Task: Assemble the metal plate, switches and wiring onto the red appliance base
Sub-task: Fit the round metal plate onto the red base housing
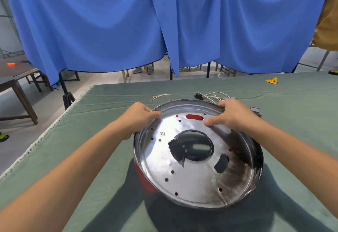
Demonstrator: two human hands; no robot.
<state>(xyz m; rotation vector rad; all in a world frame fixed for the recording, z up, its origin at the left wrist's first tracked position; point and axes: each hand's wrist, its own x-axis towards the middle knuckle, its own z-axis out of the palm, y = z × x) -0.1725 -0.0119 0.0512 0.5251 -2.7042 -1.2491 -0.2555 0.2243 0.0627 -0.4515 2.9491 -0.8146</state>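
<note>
A round shiny metal plate with a large centre hole and several small holes lies on the red appliance base, whose red shows below its left edge and through a slot. My left hand grips the plate's far-left rim. At the far-right rim my right hand holds on, its thumb lying on the plate's face. Beyond the plate lies a bundle of white wiring with a black switch. A short white wire with gold terminals lies to its left.
A green cloth covers the table, whose left edge runs diagonally at the left. A small metal bracket lies right of my right hand and a yellow piece at the far right. Blue curtains hang behind; a dark bench stands at the left.
</note>
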